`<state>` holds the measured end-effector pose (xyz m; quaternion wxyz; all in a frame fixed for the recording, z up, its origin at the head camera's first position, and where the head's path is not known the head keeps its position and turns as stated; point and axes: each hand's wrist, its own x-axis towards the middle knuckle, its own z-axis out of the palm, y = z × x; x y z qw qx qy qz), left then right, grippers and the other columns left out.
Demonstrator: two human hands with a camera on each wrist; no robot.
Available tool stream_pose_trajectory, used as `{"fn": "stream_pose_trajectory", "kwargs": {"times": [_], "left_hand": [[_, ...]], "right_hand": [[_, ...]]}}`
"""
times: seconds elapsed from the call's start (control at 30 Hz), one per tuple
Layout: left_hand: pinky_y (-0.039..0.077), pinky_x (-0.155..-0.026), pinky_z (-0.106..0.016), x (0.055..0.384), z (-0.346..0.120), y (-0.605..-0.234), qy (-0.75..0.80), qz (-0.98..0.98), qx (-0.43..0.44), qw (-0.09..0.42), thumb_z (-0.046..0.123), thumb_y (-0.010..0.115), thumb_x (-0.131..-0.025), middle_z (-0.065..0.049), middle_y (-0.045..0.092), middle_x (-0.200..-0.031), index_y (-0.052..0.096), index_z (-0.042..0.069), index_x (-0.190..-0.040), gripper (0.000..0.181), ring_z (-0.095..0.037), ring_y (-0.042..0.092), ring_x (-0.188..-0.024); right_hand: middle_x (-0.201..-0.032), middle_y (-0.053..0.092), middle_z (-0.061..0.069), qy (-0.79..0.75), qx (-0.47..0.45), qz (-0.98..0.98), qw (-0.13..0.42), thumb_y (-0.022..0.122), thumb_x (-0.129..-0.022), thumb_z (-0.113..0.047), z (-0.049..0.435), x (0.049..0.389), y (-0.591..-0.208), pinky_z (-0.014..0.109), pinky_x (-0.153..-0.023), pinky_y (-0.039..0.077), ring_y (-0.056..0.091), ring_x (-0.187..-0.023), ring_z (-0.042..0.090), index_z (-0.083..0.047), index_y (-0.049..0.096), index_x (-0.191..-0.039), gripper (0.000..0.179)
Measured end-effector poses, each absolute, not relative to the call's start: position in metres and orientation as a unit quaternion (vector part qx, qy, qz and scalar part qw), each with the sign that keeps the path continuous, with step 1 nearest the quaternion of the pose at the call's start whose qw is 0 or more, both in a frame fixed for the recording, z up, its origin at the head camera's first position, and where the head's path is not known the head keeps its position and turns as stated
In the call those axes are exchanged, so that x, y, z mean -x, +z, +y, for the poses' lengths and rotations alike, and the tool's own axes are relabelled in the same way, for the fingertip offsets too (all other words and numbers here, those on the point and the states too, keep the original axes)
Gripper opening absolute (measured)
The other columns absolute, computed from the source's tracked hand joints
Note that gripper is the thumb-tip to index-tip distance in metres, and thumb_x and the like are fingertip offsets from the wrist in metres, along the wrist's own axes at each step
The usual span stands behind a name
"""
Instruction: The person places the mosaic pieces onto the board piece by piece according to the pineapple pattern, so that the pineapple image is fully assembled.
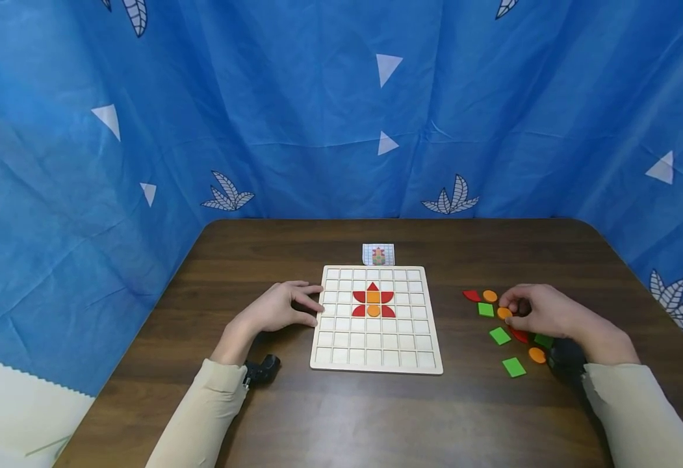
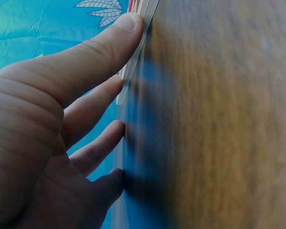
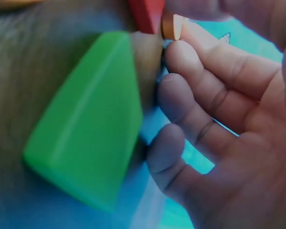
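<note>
On the table lies a pale wooden grid board (image 1: pixel 349 357). Near its upper middle sit red pieces (image 1: pixel 387 297), an orange square (image 1: pixel 373 297) and an orange disc (image 1: pixel 373 311). My left hand (image 1: pixel 285 305) rests at the board's left edge, its thumb and fingertips touching the rim. To the right, my right hand (image 1: pixel 546 312) pinches another orange disc (image 1: pixel 504 313) between thumb and fingers, low over the table. In the right wrist view that disc (image 3: pixel 170 26) shows edge-on, partly hidden, with a red piece (image 3: pixel 148 14) beside it and a large blurred green piece (image 3: pixel 90 124) close by.
Loose green squares (image 1: pixel 513 367), orange discs (image 1: pixel 537 355) and red pieces (image 1: pixel 472 296) lie scattered around the right hand. A small printed pattern card (image 1: pixel 379 254) lies just beyond the board. Behind the wooden table (image 1: pixel 376 416) hangs a blue curtain (image 1: pixel 329 130).
</note>
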<state>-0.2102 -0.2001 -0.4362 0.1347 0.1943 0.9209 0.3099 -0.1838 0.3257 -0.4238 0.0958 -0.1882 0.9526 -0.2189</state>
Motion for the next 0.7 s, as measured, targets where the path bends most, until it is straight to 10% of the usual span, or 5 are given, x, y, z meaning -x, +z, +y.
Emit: {"fn": "stream_pose_trajectory", "kwargs": {"times": [0.7], "left_hand": [[0.035, -0.121, -0.056, 0.207, -0.200, -0.434, 0.304, 0.923, -0.195, 0.132, 0.031, 0.086, -0.084, 0.009, 0.056, -0.153, 0.082, 0.033, -0.112, 0.028, -0.028, 0.033, -0.153]], "right_hand": [[-0.091, 0.067, 0.000, -0.280, 0.165, 0.942, 0.080, 0.084, -0.082, -0.013, 0.290, 0.190, -0.406, 0.022, -0.067, 0.053, 0.057, -0.083, 0.018, -0.008, 0.072, -0.106, 0.028]]}}
